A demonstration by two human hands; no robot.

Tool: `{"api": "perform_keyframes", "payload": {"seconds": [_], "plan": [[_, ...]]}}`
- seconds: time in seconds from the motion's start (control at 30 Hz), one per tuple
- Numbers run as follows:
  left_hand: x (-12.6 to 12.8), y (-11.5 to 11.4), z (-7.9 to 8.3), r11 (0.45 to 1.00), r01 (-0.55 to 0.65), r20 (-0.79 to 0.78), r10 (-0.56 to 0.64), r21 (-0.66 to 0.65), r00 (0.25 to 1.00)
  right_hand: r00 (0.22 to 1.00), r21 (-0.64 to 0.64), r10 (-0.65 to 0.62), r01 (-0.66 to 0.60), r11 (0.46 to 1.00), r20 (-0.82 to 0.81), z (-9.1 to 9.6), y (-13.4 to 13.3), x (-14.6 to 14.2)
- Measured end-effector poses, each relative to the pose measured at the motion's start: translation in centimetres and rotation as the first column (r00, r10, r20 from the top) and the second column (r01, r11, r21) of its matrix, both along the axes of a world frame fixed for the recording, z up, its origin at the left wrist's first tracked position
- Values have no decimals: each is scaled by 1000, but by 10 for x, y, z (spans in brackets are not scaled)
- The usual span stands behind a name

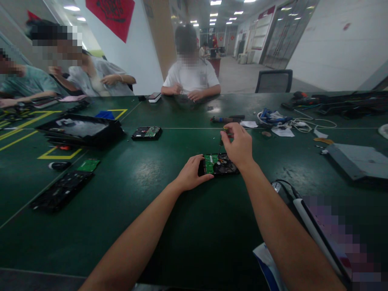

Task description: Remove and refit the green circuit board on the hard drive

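Note:
A black hard drive (218,164) with a green circuit board on top lies on the dark green table (145,210) in front of me. My left hand (191,173) grips its left edge, fingers curled around it. My right hand (238,145) is closed around a small screwdriver (222,141), held upright with its tip down on the drive's board.
Another hard drive (147,133) and a black tray (79,129) lie to the left, with a loose green board (88,165) and a black part (62,190) nearer. Cables (279,119) and a grey panel (357,159) sit right. People sit across the table.

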State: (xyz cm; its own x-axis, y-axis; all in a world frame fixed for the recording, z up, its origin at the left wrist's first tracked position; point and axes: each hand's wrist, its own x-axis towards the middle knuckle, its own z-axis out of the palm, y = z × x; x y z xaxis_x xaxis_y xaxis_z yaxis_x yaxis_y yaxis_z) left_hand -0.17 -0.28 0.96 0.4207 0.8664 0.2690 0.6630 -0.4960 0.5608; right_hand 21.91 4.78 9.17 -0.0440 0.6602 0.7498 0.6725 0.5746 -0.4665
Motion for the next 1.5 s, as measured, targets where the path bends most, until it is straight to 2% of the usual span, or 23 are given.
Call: {"api": "perform_keyframes", "payload": {"seconds": [0.2,0.5,0.7,0.83,1.07,1.3,1.5], "plan": [[-1,2,-4,1000,1,4,-1,3,1000,999,44,-35,34,998,31,3,-3,1],[0,0,1,1000,-1,4,1,-6,1000,998,27,56,-57,998,20,4,-2,-1],[0,0,1,1000,0,7,0,-4,1000,999,47,35,-35,998,7,1,0,-1],[0,0,1,1000,0,5,0,-8,1000,999,6,10,-10,1000,-40,-2,4,1],[-1,1,-2,1000,2,4,-2,0,1000,1000,69,-12,10,998,27,1,0,-1],[0,2,-4,1000,1,1,-1,13,1000,1000,23,4,-4,1000,0,1,1,1],[0,2,-3,1000,2,3,-2,15,1000,1000,61,7,-9,998,17,5,-2,-1]]}}
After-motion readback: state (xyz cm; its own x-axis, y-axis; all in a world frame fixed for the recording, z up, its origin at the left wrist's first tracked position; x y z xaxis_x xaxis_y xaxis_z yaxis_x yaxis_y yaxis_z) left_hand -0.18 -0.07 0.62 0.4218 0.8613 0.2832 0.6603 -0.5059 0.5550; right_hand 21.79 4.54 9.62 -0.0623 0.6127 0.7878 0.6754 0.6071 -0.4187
